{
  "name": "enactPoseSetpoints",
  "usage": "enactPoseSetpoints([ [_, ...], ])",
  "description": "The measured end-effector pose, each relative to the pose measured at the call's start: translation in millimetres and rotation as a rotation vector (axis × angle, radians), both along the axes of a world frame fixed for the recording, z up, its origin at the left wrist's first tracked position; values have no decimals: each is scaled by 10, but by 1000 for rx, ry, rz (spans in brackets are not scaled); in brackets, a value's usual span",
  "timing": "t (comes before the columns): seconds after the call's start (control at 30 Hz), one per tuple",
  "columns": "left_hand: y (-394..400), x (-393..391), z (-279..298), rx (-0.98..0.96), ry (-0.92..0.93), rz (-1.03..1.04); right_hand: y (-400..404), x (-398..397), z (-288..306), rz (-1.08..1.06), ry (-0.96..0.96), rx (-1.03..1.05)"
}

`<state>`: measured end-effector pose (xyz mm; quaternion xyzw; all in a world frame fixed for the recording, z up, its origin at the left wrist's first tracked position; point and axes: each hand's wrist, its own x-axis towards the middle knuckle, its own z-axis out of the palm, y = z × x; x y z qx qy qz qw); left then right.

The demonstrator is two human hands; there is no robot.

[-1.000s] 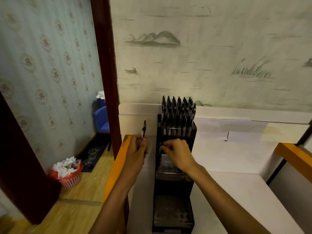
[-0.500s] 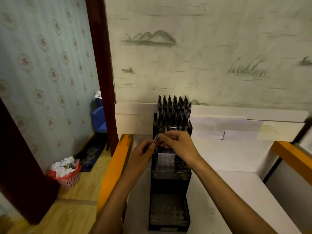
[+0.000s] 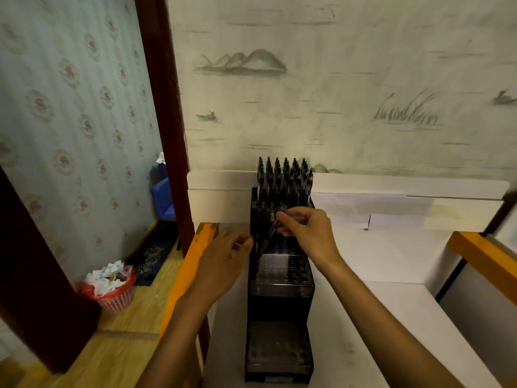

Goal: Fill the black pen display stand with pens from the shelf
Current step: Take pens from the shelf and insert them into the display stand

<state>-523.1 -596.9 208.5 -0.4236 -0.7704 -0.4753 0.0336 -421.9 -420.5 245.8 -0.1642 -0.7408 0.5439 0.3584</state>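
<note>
The black pen display stand (image 3: 279,303) has three stepped tiers and sits on the white shelf (image 3: 391,317). Its top tier is packed with upright black pens (image 3: 284,180). The middle tier (image 3: 282,268) shows rows of empty holes, and the bottom tier (image 3: 277,351) holds no pens. My right hand (image 3: 307,233) pinches one black pen (image 3: 269,236), which slants with its tip down over the left side of the middle tier. My left hand (image 3: 223,261) hovers just left of the stand, fingers loosely curled and blurred, with nothing seen in it.
White card panels (image 3: 363,203) line the back of the shelf. Orange shelf edges run at the left (image 3: 190,275) and right (image 3: 481,256). A dark wooden post (image 3: 165,121) stands to the left. Below left are a pink waste basket (image 3: 112,289) and a blue chair (image 3: 165,197).
My left hand held a pen up, brought it to the stand and passed it to my right hand. Now it has drawn back left while my right hand angles the pen toward the middle tier.
</note>
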Motion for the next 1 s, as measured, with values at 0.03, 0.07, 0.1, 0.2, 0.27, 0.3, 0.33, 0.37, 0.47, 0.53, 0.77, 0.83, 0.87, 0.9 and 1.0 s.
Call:
enactPoseSetpoints([
  [0.03, -32, -13, 9, -25, 68, 22, 13, -6, 0, -37, -9, 79],
  [0.07, -58, -25, 14, -51, 122, 37, 16, -14, -3, -65, -23, 158],
  [0.1, -76, -36, 15, -79, 158, 49, 9, -24, -9, -85, -39, 224],
  [0.2, -106, -55, 4, -146, 225, 62, -35, -47, -43, -102, -80, 339],
  [0.27, -117, -58, -9, -158, 238, 46, -66, -60, -79, -110, -106, 407],
  [0.3, -118, -61, -15, -160, 233, 38, -79, -66, -101, -107, -119, 426],
  [0.33, -122, -67, -24, -162, 229, 32, -90, -75, -123, -101, -135, 436],
  [0.37, -125, -73, -34, -164, 228, 29, -100, -83, -148, -94, -157, 444],
  [0.47, -130, -74, -52, -165, 236, 30, -119, -106, -229, -95, -230, 474],
  [0.53, -135, -67, -45, -148, 224, 15, -131, -107, -300, -95, -284, 502],
  [0.77, -174, -51, -58, -219, 185, -13, -158, -100, -431, -120, -441, 590],
  [0.83, -181, -37, -58, -228, 186, -19, -155, -79, -428, -134, -474, 598],
  [0.87, -181, -26, -49, -228, 188, -28, -155, -63, -430, -145, -490, 594],
  [0.9, -179, -7, -39, -232, 193, -40, -154, -38, -437, -162, -502, 588],
  [1.0, -149, 66, -28, -220, 193, -74, -160, 99, -471, -223, -499, 558],
])
